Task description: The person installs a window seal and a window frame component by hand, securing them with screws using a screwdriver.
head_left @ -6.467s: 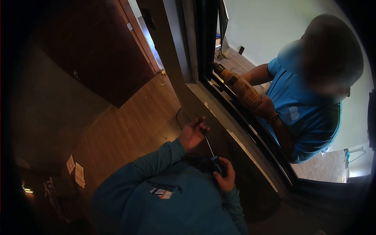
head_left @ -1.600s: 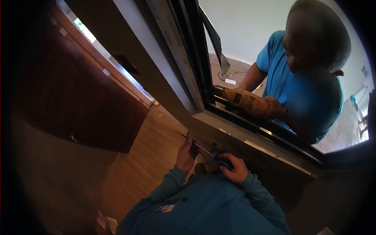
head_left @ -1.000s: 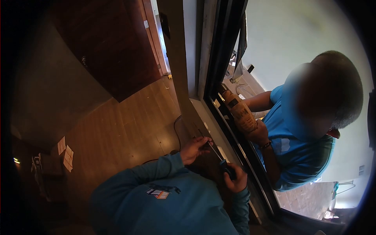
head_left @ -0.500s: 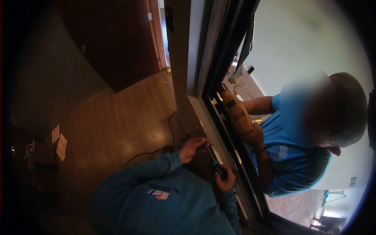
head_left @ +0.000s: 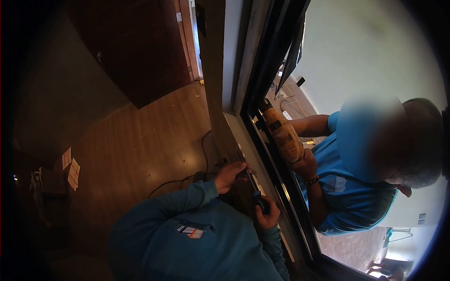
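My right hand (head_left: 268, 214) is closed around the dark blue and black handle of a screwdriver (head_left: 258, 198). Its thin shaft points up and to the left, toward my other hand. With bent fingers, my left hand (head_left: 228, 178) pinches near the far end of the shaft; the tip is hidden there. Both hands are beside the pale sill of a dark window frame (head_left: 281, 187). Across the frame, a person in a blue shirt (head_left: 349, 187) holds a yellow power drill (head_left: 283, 136) against the frame's inner side.
A dark cable (head_left: 205, 150) runs over the wood floor (head_left: 136, 154) near my left arm. A dark red door (head_left: 140, 51) stands at the upper left. Paper pieces (head_left: 73, 173) lie on the floor at left. The tall frame post (head_left: 213, 70) rises ahead of my hands.
Both hands keep nearly the same place and grip on the screwdriver. Across the frame, the other person's head has dipped slightly, while the drill stays against the frame.
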Tool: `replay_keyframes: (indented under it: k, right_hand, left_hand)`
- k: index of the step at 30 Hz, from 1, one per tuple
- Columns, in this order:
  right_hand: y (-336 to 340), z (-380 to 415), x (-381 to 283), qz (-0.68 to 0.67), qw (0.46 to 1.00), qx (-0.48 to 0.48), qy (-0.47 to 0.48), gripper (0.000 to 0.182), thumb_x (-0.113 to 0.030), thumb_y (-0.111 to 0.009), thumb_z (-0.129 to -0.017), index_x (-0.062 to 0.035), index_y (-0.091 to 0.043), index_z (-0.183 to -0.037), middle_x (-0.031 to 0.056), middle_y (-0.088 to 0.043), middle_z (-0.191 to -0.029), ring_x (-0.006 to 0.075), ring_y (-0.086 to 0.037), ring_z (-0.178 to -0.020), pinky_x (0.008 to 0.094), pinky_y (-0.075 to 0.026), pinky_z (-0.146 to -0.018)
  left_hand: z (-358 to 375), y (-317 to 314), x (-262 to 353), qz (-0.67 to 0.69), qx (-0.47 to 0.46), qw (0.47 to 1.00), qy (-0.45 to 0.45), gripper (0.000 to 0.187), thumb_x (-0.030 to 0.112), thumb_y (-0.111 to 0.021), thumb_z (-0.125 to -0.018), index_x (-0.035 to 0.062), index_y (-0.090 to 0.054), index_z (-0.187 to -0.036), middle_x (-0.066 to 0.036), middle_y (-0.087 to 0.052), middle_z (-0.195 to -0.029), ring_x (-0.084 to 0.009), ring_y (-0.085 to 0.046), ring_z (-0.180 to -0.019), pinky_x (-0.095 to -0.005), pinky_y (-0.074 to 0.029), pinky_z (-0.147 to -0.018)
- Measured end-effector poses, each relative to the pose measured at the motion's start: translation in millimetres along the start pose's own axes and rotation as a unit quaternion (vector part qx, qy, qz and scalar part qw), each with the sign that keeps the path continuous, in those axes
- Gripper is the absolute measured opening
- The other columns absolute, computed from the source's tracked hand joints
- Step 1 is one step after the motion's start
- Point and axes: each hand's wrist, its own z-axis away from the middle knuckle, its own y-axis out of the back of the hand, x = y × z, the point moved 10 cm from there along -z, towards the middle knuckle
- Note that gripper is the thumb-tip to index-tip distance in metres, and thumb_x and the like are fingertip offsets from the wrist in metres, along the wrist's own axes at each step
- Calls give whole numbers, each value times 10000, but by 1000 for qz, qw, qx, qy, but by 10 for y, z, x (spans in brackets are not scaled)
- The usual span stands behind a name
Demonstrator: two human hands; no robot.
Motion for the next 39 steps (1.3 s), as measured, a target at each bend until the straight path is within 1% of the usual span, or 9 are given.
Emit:
replay_keyframes:
  k: [7,10,13,16,18,21,24,26,39]
  right_hand:
    - [-122,-56,-127,46,997,-60,6,486,-91,-681,-756,10,-517,-1203,219,-568,-1184,293,-576,-1112,393,-462,-900]
    - [515,-46,-1298,186,944,119,246,695,-355,-598,-813,-1,-354,-1359,241,-313,-1417,357,-283,-1351,506,-266,-1071]
    - [1306,316,-2259,-11,720,567,399,885,-469,-527,-842,-50,-71,-1474,233,-132,-1514,336,-103,-1423,504,-113,-1143]
    - [1111,-116,-2381,10,711,557,428,964,-562,-479,-828,-20,-7,-1471,235,-82,-1522,358,-70,-1423,518,-53,-1146]
    - [608,-788,-2543,243,840,306,377,983,-578,-467,-827,-14,19,-1469,232,-63,-1527,361,-41,-1425,535,-37,-1142]
    - [1197,-19,-2544,5,697,573,431,930,-573,-409,-859,-4,7,-1467,227,-56,-1529,361,-30,-1425,535,-37,-1141]
    - [1016,-438,-2054,66,728,443,518,700,-380,-436,-901,6,-210,-1439,260,-258,-1462,344,-303,-1352,509,-383,-1013]
    - [265,-1306,-2297,253,918,-41,304,532,-154,-597,-819,18,-453,-1302,268,-507,-1257,349,-528,-1154,411,-489,-866]
    - [-130,-327,-859,-32,994,-103,-10,491,-93,-636,-805,26,-488,-1258,208,-591,-1153,325,-598,-1052,361,-463,-895]
  left_hand:
    - [-67,13,41,6,16,1000,-8,270,365,-462,-976,108,-532,-1022,-58,-624,-943,-184,-632,-883,-328,-522,-757]
    - [-22,11,246,17,7,1000,-16,271,353,-464,-977,95,-535,-1023,-60,-611,-917,-190,-629,-880,-331,-522,-751]
    - [101,87,434,51,4,998,-29,264,320,-490,-969,72,-551,-1037,-68,-602,-904,-210,-625,-867,-347,-521,-756]
    - [69,156,467,59,-6,997,-43,284,343,-478,-973,73,-534,-1043,-68,-602,-920,-201,-628,-868,-344,-532,-732]
    - [148,109,432,46,-4,998,-40,279,335,-469,-977,73,-534,-1046,-68,-602,-922,-200,-628,-870,-341,-536,-731]
    - [160,121,609,23,5,998,-59,261,307,-433,-993,72,-533,-1046,-71,-600,-934,-199,-630,-884,-336,-547,-726]
    - [159,155,618,18,10,998,-52,277,318,-432,-992,64,-528,-1044,-81,-598,-948,-206,-631,-914,-340,-542,-748]
    - [185,93,610,18,-11,998,-62,288,333,-446,-986,62,-526,-1042,-85,-599,-954,-207,-629,-929,-330,-535,-766]
    - [202,50,524,16,15,998,-62,286,328,-484,-972,59,-531,-1058,-82,-613,-965,-217,-639,-906,-330,-542,-730]
